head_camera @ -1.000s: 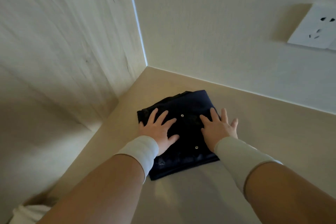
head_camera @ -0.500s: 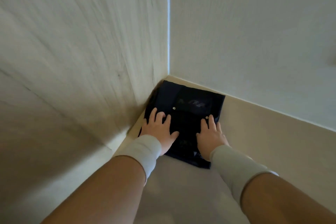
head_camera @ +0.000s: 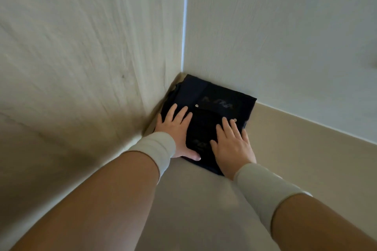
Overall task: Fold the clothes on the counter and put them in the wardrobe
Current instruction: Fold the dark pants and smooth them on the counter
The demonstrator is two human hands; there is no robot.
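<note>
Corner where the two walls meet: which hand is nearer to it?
Left. The left hand lies flat on the folded dark garment at its wall-side edge, just below the corner. The right hand presses the garment's outer side, farther from it.

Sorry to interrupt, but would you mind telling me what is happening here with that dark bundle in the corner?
A person is handling a folded dark navy garment, seemingly trousers or a jacket with metal rivets. The left hand and the right hand both lie flat on top of it, fingers straight, pressing it down. The garment sits tucked into the corner where the wood-grain side panel meets the pale back wall, resting on a beige shelf. The folding looks done.
</note>
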